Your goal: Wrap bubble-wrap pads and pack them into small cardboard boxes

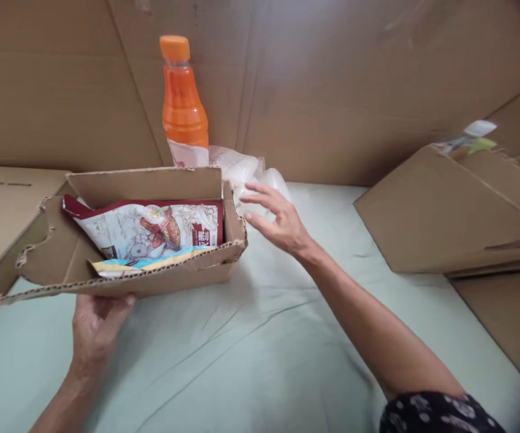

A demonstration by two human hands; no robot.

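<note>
A torn-edged, open cardboard box [187,273] is tilted toward me, with my left hand [95,328] under its near side, thumb against the cardboard and the other fingers hidden beneath. Inside lie a dark red and white printed packet [151,225] and a light blue and yellow packet [151,261]. Just off the box's right end, my right hand [278,219] is open, its fingers apart and nothing in them. Behind that hand sits a clear plastic bag [237,165] with pale round items that I cannot make out.
An orange drink bottle [185,108] stands upright behind the box. Cardboard panels [332,90] rise at the back. To the right is a cardboard box [422,216] with a white and green object [480,135] on its top edge. Pale green cloth [223,361] covers the surface.
</note>
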